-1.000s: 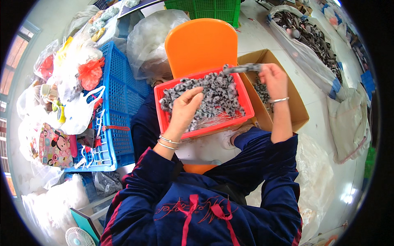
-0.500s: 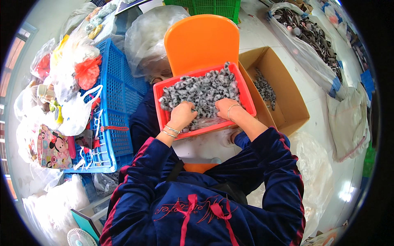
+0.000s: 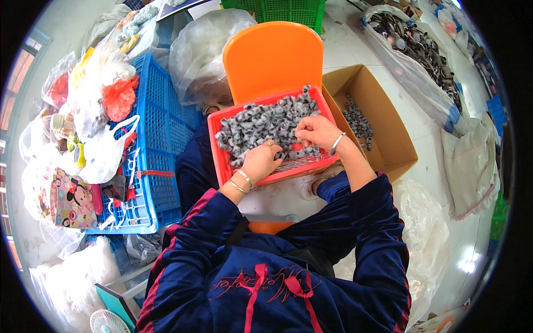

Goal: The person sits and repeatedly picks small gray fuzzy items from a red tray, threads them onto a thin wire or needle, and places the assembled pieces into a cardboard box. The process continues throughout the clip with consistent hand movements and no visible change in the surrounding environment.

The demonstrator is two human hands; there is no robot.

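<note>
A red plastic tray (image 3: 215, 145) rests on the orange chair in front of me, heaped with small fluffy grey-and-black plush pieces (image 3: 264, 125). My left hand (image 3: 259, 163) is at the tray's near side, fingers curled together against the pieces; whatever they grip is hidden. Over the tray's right part, my right hand (image 3: 319, 135) pinches with thumb and fingertips, and what is between them is too small to name. A bundle of thin pale strips (image 3: 300, 163) lies along the near edge of the tray, between and below the hands.
An orange chair back (image 3: 273, 58) rises behind the tray. To its right stands an open cardboard box (image 3: 391, 133) with more grey-and-black pieces inside. A blue plastic crate (image 3: 158, 183) loaded with bags is on the left. Large sacks (image 3: 383, 39) lie at the far right.
My right hand has lifted and turned inward above the tray. My left hand has shifted right and slightly down. More of the pale strips and the tray's red bottom now show.
</note>
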